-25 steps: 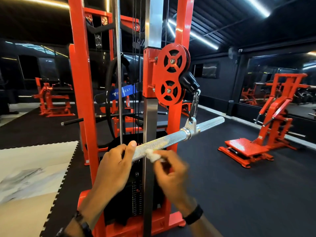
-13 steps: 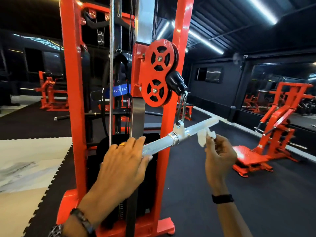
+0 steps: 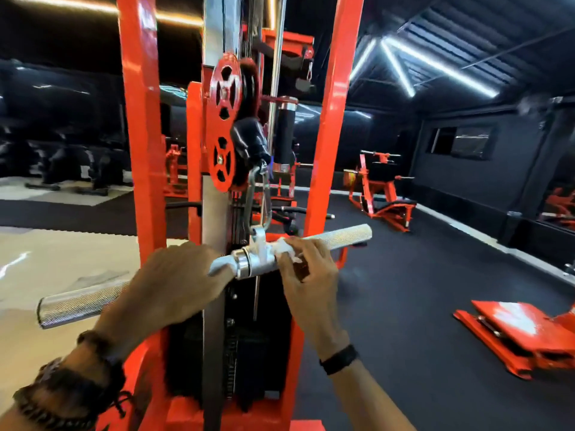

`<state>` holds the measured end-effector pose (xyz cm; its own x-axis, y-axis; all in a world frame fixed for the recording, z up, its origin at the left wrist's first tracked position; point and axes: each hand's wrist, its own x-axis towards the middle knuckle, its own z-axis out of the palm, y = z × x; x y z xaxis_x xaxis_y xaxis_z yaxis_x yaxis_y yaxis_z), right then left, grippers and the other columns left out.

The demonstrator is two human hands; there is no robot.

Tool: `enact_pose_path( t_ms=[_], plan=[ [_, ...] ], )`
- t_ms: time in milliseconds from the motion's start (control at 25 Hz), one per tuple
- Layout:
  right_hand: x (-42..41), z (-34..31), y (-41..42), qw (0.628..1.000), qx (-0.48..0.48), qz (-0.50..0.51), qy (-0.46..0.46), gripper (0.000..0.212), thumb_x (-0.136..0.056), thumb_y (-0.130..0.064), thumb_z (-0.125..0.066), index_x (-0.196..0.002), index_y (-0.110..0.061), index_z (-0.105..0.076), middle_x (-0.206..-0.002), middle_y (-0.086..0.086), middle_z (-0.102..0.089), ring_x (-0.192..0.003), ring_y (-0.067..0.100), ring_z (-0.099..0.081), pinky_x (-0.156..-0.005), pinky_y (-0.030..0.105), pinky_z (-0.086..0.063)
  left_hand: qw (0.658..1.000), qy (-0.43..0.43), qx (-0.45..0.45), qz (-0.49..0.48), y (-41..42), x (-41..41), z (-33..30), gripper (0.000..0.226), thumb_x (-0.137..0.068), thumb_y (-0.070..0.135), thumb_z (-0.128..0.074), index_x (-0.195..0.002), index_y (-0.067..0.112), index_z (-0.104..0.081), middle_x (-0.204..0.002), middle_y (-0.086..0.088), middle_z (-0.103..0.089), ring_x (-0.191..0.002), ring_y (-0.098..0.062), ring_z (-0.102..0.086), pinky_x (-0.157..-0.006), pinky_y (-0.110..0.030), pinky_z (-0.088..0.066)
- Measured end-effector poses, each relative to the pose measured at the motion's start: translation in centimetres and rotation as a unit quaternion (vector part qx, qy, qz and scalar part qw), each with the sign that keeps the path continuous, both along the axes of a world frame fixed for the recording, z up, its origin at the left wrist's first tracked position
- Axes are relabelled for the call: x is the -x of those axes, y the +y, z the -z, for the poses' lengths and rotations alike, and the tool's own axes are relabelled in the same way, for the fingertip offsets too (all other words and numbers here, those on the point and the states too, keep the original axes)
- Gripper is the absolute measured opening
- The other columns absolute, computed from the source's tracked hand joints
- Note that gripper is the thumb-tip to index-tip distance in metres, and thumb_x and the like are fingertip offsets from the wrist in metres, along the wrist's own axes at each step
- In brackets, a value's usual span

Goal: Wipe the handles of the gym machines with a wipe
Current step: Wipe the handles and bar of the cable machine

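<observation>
A straight knurled chrome bar handle (image 3: 342,236) hangs by a carabiner (image 3: 259,200) from the cable of an orange cable machine (image 3: 140,150). My left hand (image 3: 174,284) grips the bar just left of its centre swivel. My right hand (image 3: 306,275) presses a small white wipe (image 3: 284,245) against the bar just right of the swivel. The bar's left end (image 3: 77,303) sticks out past my left hand, and its right end points up and to the right.
The machine's black weight stack (image 3: 249,337) and steel guide post (image 3: 214,213) stand straight ahead. An orange footplate machine (image 3: 522,334) lies on the black rubber floor at right, another orange machine (image 3: 382,194) stands further back. Pale flooring (image 3: 46,259) is at left.
The view swung right around the machine. My right hand brought the wipe from the bar's right end back to the bar beside the swivel. My left hand kept hold of the bar.
</observation>
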<state>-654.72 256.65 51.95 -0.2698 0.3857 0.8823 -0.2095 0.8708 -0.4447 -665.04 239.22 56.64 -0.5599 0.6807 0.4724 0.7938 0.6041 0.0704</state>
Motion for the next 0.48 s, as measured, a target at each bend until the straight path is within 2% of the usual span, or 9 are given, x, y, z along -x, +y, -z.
enact_pose_path(
  t_ms=[120,200,360,480],
  plan=[
    [-0.5,-0.1,2.2,0.999,-0.006,0.031,0.017,0.015,-0.088,-0.005,-0.069,-0.101,-0.011,-0.072,-0.091,0.0,-0.06,-0.082,0.012,-0.057,-0.077,0.014,-0.043,0.999,0.039,-0.027,0.019,-0.5,-0.5,0.2,0.049,-0.082,0.06,-0.023,-0.075,0.022,-0.052,-0.071,-0.001,-0.063,-0.07,-0.023,-0.06,-0.062,-0.037,-0.04],
    [-1.0,-0.5,5.3,0.994,0.046,0.09,0.05,0.013,-0.087,-0.002,-0.068,-0.097,-0.01,-0.073,-0.087,0.006,-0.062,-0.078,0.018,-0.057,-0.073,0.021,-0.043,0.996,0.076,-0.031,0.044,-1.0,0.0,0.3,0.046,-0.083,0.06,-0.026,-0.075,0.023,-0.053,-0.069,0.003,-0.061,-0.066,-0.022,-0.059,-0.056,-0.035,-0.035],
    [-2.2,-1.7,12.0,0.968,0.139,0.202,0.046,0.013,-0.089,-0.005,-0.064,-0.095,-0.009,-0.074,-0.087,0.015,-0.062,-0.072,0.018,-0.051,-0.067,0.029,-0.041,0.985,0.135,-0.072,0.079,-1.6,1.4,1.2,0.043,-0.081,0.055,-0.043,-0.088,0.022,-0.07,-0.074,0.005,-0.067,-0.065,-0.027,-0.066,-0.051,-0.034,-0.048],
    [-1.6,-1.7,10.9,0.965,0.166,0.197,0.058,0.011,-0.089,-0.006,-0.065,-0.09,-0.011,-0.074,-0.087,0.013,-0.063,-0.073,0.016,-0.052,-0.068,0.027,-0.042,0.978,0.146,-0.122,0.082,-1.4,1.7,1.7,0.045,-0.077,0.05,-0.052,-0.098,0.017,-0.073,-0.084,0.001,-0.07,-0.069,-0.03,-0.068,-0.054,-0.036,-0.052]
  ],
)
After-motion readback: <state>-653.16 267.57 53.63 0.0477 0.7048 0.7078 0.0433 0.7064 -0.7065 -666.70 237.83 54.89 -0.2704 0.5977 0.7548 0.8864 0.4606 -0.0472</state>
